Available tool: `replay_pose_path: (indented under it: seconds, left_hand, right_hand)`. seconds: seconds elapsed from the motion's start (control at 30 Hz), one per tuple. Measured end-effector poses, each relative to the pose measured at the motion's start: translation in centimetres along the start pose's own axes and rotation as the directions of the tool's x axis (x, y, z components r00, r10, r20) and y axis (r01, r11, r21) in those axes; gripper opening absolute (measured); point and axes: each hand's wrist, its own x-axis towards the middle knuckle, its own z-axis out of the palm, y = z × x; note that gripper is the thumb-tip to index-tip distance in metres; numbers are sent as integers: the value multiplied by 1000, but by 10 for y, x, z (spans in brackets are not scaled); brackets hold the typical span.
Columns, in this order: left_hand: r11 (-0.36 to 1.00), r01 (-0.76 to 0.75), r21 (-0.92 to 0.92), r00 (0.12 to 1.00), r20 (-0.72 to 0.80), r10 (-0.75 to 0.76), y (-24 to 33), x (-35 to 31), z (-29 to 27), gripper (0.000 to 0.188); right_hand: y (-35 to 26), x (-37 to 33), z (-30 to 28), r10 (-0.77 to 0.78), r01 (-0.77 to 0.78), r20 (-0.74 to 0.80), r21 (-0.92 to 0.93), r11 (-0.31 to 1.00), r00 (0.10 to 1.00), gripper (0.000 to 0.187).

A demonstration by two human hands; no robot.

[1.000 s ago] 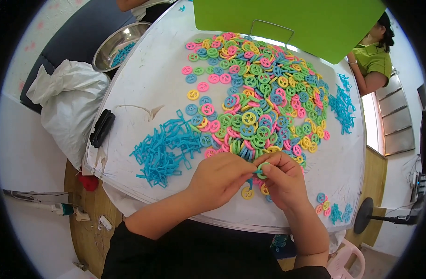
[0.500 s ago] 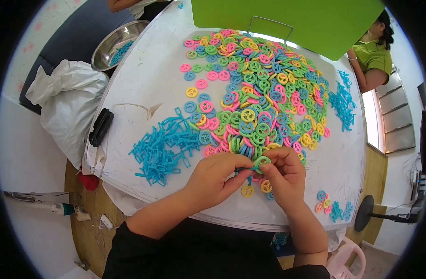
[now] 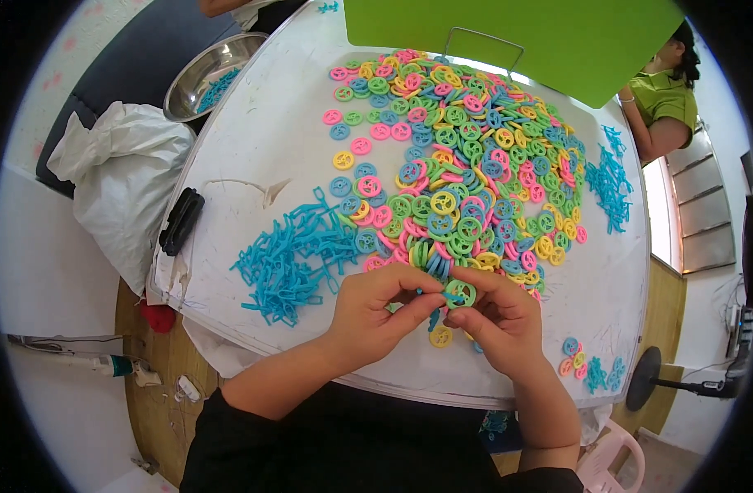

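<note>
Near the table's front edge my two hands meet. Between the thumb and fingers of my right hand (image 3: 499,316) is a small green plastic wheel (image 3: 460,294), its spoked face turned toward me. My left hand (image 3: 386,304) pinches a small blue plastic piece (image 3: 431,293), mostly covered by the fingers, whose end meets the wheel. Just beyond my hands spreads a large heap of pink, yellow, green and blue wheels (image 3: 467,164). A pile of blue forked plastic pieces (image 3: 290,261) lies to the left. One yellow wheel (image 3: 441,336) rests below my hands.
A black clip-like object (image 3: 181,222) lies at the left edge. More blue pieces (image 3: 610,191) are at the right, with loose wheels (image 3: 570,346) nearer me. A green panel (image 3: 508,41) stands at the back. Another person (image 3: 665,107) sits at the far right. A metal bowl (image 3: 179,89) is beyond the left edge.
The green wheel has turned to show its face more fully, and my hands have shifted slightly apart. The whole view has moved a little.
</note>
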Motion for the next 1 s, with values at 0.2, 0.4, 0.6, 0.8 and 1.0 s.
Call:
replay_pose_path:
  seconds: [0.2, 0.4, 0.6, 0.8, 1.0]
  left_hand:
    - [997, 70, -18, 993, -96, -71, 0, 0, 7, 14]
    - [958, -171, 230, 983, -23, 181, 2, 5, 1, 14]
    - [989, 84, -123, 988, -121, -99, -9, 5, -1, 11]
    - [940, 218, -264, 958, -126, -257, 1, 10, -2, 5]
    - [963, 251, -100, 968, 12, -251, 5, 13, -17, 18]
  right_hand:
    - [-7, 9, 4, -542, 427, 113, -755, 497, 832, 46]
    - [-16, 3, 3, 321, -302, 53, 513, 803, 945, 49]
    - [3, 7, 2, -559, 489, 54, -560, 669, 827, 42]
    - [-16, 13, 18, -634, 681, 443, -708, 186, 634, 33]
    - [-10, 10, 11, -648, 649, 344, -694, 312, 679, 27]
